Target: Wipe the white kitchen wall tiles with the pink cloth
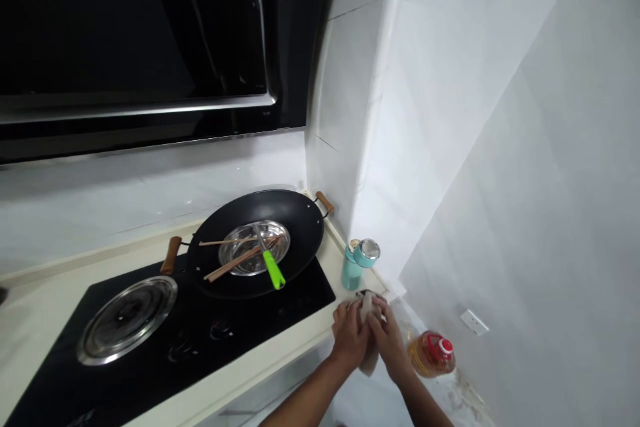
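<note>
Both hands are closed on a greyish-beige cloth (369,359) at the right front corner of the counter. My left hand (349,335) grips its left side, and my right hand (391,341) has the other side. Part of the cloth hangs below the fingers, past the counter edge. Something small and dark shows at the top of the cloth; I cannot make out what it is. Just behind the hands stands a turquoise bottle (352,273) with a round silvery-topped part (370,249) leaning out to its right.
A black wok (305,233) with wooden handles sits on the black stove (250,327). Inside are a steel bowl (240,260), chopsticks (233,263) and a green-handled utensil (273,269). A dark range hood (150,130) overhangs. An oil jug (431,353) stands low on the right.
</note>
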Action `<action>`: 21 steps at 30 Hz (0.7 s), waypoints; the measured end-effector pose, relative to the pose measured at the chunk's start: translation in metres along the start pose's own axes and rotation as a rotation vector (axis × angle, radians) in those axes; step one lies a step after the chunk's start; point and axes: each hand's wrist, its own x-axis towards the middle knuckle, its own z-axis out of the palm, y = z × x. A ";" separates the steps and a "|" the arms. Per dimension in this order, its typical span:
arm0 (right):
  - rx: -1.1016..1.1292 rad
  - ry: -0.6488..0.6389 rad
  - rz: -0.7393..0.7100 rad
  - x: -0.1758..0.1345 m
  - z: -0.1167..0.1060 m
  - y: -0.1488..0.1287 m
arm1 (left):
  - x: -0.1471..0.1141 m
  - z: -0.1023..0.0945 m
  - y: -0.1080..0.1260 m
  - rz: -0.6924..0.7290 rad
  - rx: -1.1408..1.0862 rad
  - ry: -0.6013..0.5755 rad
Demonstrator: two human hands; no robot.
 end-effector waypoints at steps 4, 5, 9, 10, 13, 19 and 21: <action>-0.174 0.088 -0.025 0.058 -0.007 0.010 | 0.018 0.014 -0.012 0.055 0.032 -0.039; -0.223 0.095 -0.026 0.068 -0.006 0.015 | 0.019 0.015 -0.018 0.072 0.052 -0.070; -0.421 -0.004 -0.066 0.078 0.007 0.029 | 0.021 0.009 -0.040 0.108 0.148 -0.190; -0.470 -0.045 -0.088 0.076 0.010 0.031 | 0.022 0.007 -0.045 0.105 0.167 -0.205; -0.613 -0.153 -0.151 0.065 0.010 0.032 | 0.025 0.003 -0.054 0.102 0.206 -0.219; -0.812 -0.330 -0.235 0.039 0.006 0.021 | 0.001 -0.005 -0.072 0.149 0.259 -0.129; -0.836 -0.396 -0.254 0.023 0.014 0.016 | -0.015 -0.011 -0.084 0.154 0.279 -0.075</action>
